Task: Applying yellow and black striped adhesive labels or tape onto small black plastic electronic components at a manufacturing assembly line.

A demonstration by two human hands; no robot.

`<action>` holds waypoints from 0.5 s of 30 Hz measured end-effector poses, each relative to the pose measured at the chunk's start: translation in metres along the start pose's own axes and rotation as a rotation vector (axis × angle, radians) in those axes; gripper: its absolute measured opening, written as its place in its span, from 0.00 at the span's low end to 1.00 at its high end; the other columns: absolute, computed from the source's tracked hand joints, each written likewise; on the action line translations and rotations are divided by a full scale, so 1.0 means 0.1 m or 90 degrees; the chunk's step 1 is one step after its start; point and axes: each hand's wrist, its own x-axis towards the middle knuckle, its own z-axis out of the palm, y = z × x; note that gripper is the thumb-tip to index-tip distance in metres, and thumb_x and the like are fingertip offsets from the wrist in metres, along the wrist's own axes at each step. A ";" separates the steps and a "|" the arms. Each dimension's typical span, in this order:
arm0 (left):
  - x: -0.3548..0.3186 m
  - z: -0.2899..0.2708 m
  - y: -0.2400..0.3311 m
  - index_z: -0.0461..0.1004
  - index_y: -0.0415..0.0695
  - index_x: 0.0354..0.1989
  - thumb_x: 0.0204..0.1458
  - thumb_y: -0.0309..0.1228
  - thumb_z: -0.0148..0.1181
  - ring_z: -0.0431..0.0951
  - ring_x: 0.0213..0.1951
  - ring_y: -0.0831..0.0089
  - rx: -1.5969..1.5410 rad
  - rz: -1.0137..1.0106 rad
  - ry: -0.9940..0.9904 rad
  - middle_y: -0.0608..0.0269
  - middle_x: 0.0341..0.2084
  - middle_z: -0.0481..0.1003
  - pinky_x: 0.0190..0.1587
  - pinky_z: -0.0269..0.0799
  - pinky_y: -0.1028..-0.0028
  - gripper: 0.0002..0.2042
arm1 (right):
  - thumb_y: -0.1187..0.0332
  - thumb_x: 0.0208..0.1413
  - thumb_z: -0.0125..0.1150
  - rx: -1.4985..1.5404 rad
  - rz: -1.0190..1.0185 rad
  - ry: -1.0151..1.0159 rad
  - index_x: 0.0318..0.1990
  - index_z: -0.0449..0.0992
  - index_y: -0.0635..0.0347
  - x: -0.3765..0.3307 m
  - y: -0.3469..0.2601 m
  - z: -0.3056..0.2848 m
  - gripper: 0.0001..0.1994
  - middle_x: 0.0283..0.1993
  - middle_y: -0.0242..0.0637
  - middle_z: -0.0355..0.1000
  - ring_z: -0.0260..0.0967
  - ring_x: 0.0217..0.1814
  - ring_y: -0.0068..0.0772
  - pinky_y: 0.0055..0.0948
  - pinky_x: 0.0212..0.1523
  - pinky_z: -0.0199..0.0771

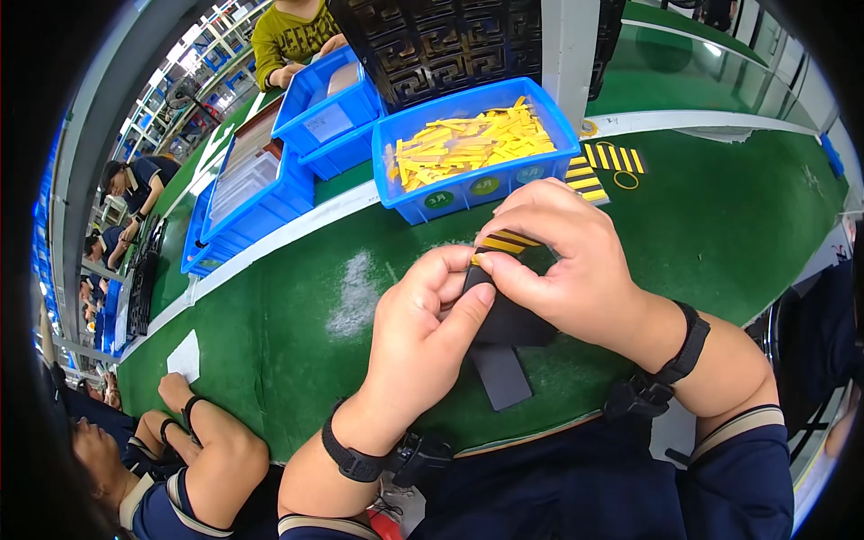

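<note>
Your two hands, the left hand (423,315) and the right hand (562,261), meet over one black strap (504,346) bearing yellow stripes. Toward the far edge of the green table (297,315) stand four blue bins: one (477,148) heaped with yellow strips too many to count, three (270,171) stacked at the far left corner. One white slip (185,356) lies at the left edge.

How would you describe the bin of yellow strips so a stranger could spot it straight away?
Start at the green table. Along its far edge stands a row of blue bins; the one you want, the bin of yellow strips, sits just beyond both hands. Only it is heaped with loose yellow strips.
</note>
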 end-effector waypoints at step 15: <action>0.04 0.00 -0.03 0.64 0.36 0.46 0.55 0.21 0.52 0.72 0.35 0.86 -0.076 -0.025 0.024 0.64 0.32 0.76 0.36 0.67 0.84 0.11 | 0.77 0.29 0.68 -0.139 -0.168 0.016 0.27 0.74 0.56 0.06 -0.04 -0.12 0.13 0.35 0.31 0.70 0.69 0.42 0.38 0.44 0.50 0.65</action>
